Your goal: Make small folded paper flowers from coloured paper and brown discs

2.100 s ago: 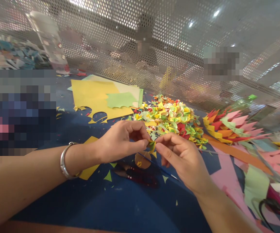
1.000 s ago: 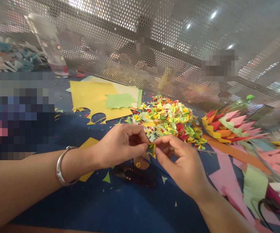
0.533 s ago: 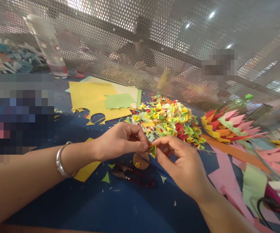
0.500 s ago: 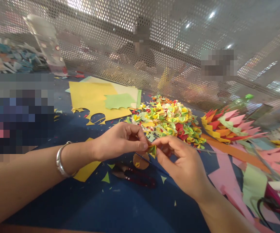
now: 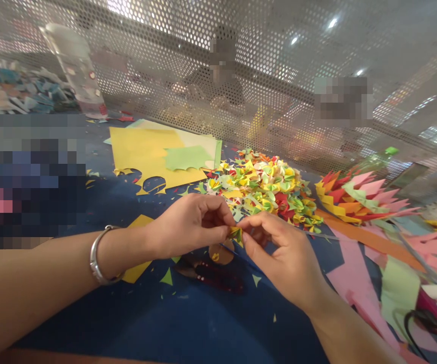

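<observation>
A small folded yellow and green paper piece (image 5: pixel 236 233) is pinched between both hands above the dark blue table (image 5: pixel 188 328). My left hand (image 5: pixel 191 225), with a silver bangle at the wrist, grips its left side between thumb and finger. From the right, my right hand (image 5: pixel 279 253) pinches the other side. Just beneath lie a round tan disc (image 5: pixel 224 254) and a tool with dark red handles (image 5: pixel 218 277), partly in shadow. Behind the hands rises a pile of small folded paper pieces (image 5: pixel 267 184) in yellow, green, white and red.
Yellow paper sheets (image 5: pixel 142 149) with round cut-outs lie at the back left. To the right are spiky folded paper strips (image 5: pixel 358 197), pink paper (image 5: pixel 354 273) and a green-capped bottle (image 5: pixel 381 156). A perforated metal screen (image 5: pixel 157 65) stands behind, people beyond it. A clear bottle (image 5: pixel 78 71) stands back left.
Both hands keep hold of the folded paper piece, which has turned slightly between the fingertips. The view has shifted a little; nothing else has visibly moved.
</observation>
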Tool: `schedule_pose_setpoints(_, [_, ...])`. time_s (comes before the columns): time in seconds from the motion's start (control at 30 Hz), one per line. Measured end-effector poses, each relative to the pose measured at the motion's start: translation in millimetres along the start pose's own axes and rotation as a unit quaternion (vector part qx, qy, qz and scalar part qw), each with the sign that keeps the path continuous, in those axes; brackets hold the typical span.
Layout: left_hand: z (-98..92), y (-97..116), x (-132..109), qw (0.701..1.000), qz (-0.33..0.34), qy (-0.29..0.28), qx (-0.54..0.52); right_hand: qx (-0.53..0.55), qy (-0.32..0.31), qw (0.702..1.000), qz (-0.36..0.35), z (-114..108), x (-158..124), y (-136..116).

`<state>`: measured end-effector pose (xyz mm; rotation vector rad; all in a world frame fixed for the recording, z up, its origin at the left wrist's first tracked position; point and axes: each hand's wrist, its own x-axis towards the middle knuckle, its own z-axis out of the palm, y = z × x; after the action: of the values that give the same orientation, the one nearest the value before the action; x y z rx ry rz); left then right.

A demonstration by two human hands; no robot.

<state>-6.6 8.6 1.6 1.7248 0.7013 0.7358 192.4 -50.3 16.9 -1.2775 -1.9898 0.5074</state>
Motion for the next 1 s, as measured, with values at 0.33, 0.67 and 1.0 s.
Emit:
schedule_pose_setpoints(0.33, [2.3, 5.0, -6.0, 0.990, 0.045, 0.022, 0.134, -0.026, 0.009, 0.999, -0.018, 1.7, 1.5, -1.2])
schedule_pose_setpoints(0.67, [3.8, 1.4, -3.8, 0.989, 0.016, 0.024, 0.144, -0.055, -0.024, 0.998, -0.014, 5.8, 1.9, 1.4])
schedule_pose_setpoints(1.0, [8.0, -1.9, -2.8, 0.998, -0.006, 0.039, 0.055, -0.040, -0.017, 0.999, 0.002, 6.7, 2.2, 2.4])
